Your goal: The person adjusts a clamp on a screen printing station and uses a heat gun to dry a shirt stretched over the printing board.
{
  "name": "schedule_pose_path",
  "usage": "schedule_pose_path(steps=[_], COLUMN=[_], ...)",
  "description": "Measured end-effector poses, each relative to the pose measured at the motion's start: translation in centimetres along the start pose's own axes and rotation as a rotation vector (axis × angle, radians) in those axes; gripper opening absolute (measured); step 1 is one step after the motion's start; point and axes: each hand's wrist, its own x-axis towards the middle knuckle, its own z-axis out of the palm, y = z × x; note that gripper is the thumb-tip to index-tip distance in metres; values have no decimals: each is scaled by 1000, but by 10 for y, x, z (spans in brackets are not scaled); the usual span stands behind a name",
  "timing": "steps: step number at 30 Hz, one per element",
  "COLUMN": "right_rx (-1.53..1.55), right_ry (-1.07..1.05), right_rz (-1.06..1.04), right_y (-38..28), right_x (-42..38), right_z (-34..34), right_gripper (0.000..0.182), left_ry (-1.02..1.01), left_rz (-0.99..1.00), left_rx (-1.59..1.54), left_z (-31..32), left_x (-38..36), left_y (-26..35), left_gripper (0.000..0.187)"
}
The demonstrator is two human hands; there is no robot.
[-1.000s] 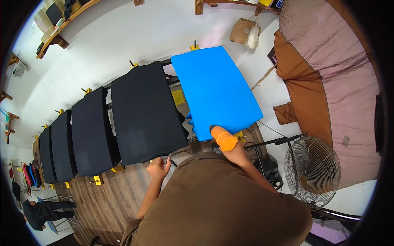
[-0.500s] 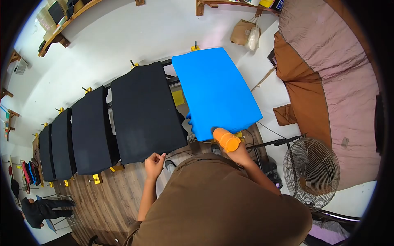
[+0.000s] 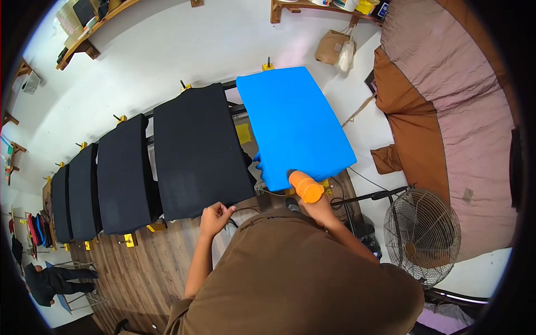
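While the orange tool (image 3: 306,187) is gripped by the right hand (image 3: 317,211), with fingers wrapped at its rear, its long axis is directed forward and slightly left. Its dark nozzle (image 3: 291,173) is seen over the near edge of the blue fabric (image 3: 298,128); contact cannot be confirmed. The left hand (image 3: 213,221) is farther from the tool, its fingers curled beside the near edge of the black fabric (image 3: 198,151); whether anything is pinched cannot be told. A fan (image 3: 422,240) is noted to the right.
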Motion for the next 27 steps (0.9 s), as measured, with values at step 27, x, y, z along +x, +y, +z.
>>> schedule_pose_path(steps=[27], right_rx=[-142], right_ry=[-221], right_rz=[-202], right_y=[-35], right_x=[38], right_z=[-15], right_gripper=[50], left_ry=[116], left_rz=[192], left_rx=[289], left_z=[2], left_x=[-1], left_y=[5], left_gripper=[52])
